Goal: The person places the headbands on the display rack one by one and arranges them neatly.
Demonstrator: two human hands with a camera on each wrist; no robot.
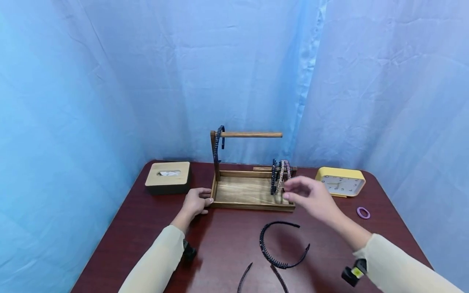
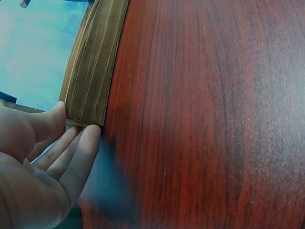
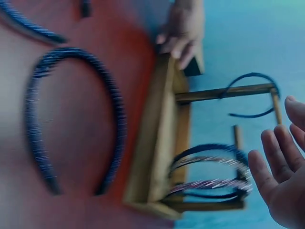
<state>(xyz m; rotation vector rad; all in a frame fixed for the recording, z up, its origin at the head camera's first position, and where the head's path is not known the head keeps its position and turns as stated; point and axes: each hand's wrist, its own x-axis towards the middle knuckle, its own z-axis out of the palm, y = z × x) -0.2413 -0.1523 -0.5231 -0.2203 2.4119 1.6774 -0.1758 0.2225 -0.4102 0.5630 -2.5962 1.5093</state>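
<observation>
A wooden headband rack with a shallow tray [image 1: 253,206] stands on the table. My left hand [image 1: 195,202] grips the tray's left end between thumb and fingers; the left wrist view shows the fingertips against the tray corner [image 2: 90,81]. One dark headband [image 1: 217,145] hangs at the left end of the upper bar [image 1: 253,134]. On the lower right bar hang a dark headband [image 1: 273,179], a pale glittery headband [image 1: 280,177] and a purplish one [image 1: 288,167]. Beside them is my right hand [image 1: 313,196], fingers loosely spread, holding nothing in the right wrist view.
Nearer the front of the table lie a black toothed headband [image 1: 264,246] and another dark headband [image 1: 280,278], partly out of view. A tissue box [image 1: 168,189] stands at the left. At the right are a yellow clock [image 1: 340,173] and a purple ring [image 1: 363,213].
</observation>
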